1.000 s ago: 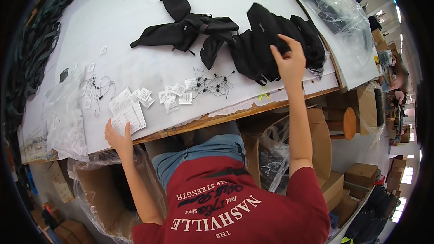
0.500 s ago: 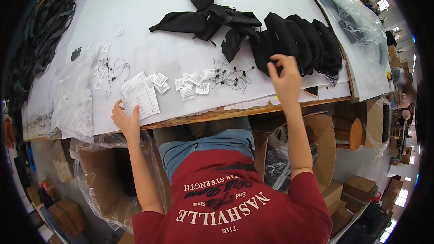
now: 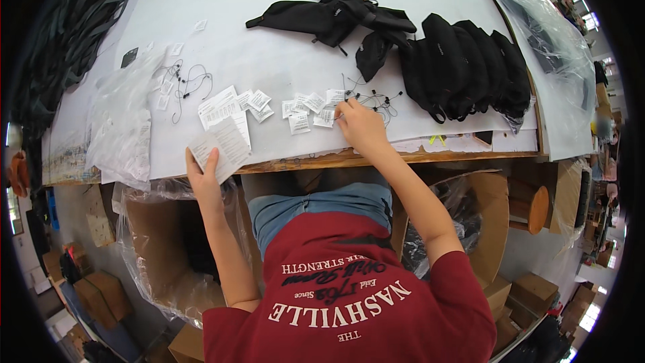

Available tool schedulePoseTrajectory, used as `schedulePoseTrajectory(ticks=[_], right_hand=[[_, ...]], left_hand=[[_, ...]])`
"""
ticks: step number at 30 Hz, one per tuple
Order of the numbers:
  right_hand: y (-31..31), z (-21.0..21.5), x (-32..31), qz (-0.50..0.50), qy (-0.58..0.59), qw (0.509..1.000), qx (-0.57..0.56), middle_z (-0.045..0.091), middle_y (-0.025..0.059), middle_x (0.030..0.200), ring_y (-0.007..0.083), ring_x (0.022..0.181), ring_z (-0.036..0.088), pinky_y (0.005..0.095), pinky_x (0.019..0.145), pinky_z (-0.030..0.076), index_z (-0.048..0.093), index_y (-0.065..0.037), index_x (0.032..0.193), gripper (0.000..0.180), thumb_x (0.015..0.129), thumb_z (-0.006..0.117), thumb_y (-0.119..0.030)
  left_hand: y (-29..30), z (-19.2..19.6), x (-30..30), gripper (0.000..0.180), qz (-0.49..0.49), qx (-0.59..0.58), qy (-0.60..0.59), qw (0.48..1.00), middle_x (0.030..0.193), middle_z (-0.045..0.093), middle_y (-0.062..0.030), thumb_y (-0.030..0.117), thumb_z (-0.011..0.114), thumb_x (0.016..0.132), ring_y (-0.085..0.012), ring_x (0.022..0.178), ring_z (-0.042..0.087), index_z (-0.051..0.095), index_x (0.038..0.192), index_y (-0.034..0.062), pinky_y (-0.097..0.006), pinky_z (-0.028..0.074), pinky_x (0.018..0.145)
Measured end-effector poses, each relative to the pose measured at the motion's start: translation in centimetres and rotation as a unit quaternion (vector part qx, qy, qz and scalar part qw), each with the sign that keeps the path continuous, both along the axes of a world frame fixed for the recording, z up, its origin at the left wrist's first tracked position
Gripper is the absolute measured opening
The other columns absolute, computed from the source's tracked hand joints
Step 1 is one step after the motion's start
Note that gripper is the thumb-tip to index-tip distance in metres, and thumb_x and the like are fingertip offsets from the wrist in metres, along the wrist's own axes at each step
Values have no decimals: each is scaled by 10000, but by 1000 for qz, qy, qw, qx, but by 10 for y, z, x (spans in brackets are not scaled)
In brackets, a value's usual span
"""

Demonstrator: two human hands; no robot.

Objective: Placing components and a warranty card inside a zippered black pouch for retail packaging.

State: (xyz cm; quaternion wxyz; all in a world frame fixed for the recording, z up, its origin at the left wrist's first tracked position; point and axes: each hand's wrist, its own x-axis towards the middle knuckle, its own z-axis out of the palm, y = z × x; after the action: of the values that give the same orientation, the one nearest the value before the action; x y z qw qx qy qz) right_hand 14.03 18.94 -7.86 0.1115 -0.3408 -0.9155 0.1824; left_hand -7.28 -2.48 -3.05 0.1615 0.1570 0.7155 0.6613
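Near the table's front edge, my left hand (image 3: 208, 187) grips a printed paper card (image 3: 222, 146), thumb on top, lifted partly over a stack of similar cards (image 3: 219, 105). My right hand (image 3: 365, 129) is closed, its fingertips pinching at the right edge of a small white label (image 3: 323, 119). That label lies in a loose group of several small white labels (image 3: 299, 123). Just beyond my right hand, thin black cords (image 3: 386, 102) with small black fasteners lie tangled. More small labels (image 3: 259, 99) rest on and beside the card stack.
Black bags (image 3: 453, 60) stand in a row at the right, with more black bags (image 3: 329, 20) heaped beside them. Clear plastic (image 3: 124, 117) and another cord tangle (image 3: 185, 81) lie left. Black straps (image 3: 74, 40) hang far left. Plastic-lined cartons (image 3: 158, 235) stand under the table edge.
My left hand has picked up a card from the stack. My right hand has moved left from beside the black bags to the small labels. The view has shifted slightly.
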Motion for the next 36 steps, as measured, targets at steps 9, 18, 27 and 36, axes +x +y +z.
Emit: schedulePoseTrajectory(ticks=[9,18,27,36], right_hand=[[28,64,-1,-59,111,992,-1,577,92,729,224,624,566,327,582,444,598,-53,826,137,831,641,-183],[45,155,9,-83,382,910,139,542,-2,710,84,519,421,235,497,352,615,-53,836,104,844,667,-143],[-32,150,1,4,414,866,-282,613,28,727,36,547,511,175,516,393,582,7,866,48,868,595,-39],[-76,116,1,52,343,919,-186,494,-40,525,10,441,433,164,412,305,611,-34,830,97,775,690,-21]], left_hand=[[2,15,46,267,-159,45,-119,979,1007,497,-46,111,536,892,-118,914,449,460,1144,68,-229,373,838],[13,19,61,509,-240,-4,-54,969,852,505,-3,60,683,811,-60,718,460,385,1223,86,-202,400,637],[28,37,81,229,-215,62,100,970,904,578,-36,0,694,774,-149,843,567,642,995,23,-244,441,747],[29,53,97,212,-174,57,174,968,855,621,-68,-33,714,733,-154,748,591,650,928,21,-247,461,671]])
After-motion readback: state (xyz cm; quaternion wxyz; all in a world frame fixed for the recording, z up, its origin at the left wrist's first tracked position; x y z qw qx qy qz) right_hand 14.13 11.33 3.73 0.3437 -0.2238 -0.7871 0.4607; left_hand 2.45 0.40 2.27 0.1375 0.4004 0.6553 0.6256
